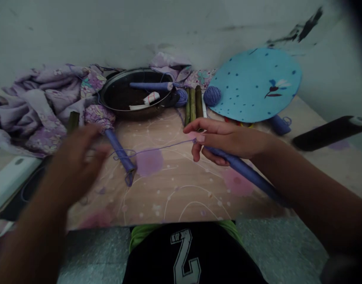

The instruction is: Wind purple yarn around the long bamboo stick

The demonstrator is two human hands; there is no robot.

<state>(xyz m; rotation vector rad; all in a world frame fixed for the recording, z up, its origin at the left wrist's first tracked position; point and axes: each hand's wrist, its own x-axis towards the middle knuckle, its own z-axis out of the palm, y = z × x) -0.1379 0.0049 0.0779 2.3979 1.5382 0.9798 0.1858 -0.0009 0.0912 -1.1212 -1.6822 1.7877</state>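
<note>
My right hand (225, 140) is closed on a long stick wrapped in purple yarn (243, 167), which slants down to the right under my forearm. From its fingertips a thin purple yarn strand (169, 146) runs left across the table, with a loose loop along it. My left hand (77, 165) is smeared by motion near the strand's left end, so its grip is unclear. Just right of it, a second yarn-wrapped stick (118, 148) lies on the table, a small yarn loop at its lower end.
A black pan (133, 112) at the back holds another wrapped stick (151, 86). Beside it are bare green-brown sticks (193, 104) and a purple yarn ball (212, 96). A blue dotted oval board (252, 86) leans on the wall. Floral cloth (36, 102) is heaped left; a black cylinder (325, 134) lies right.
</note>
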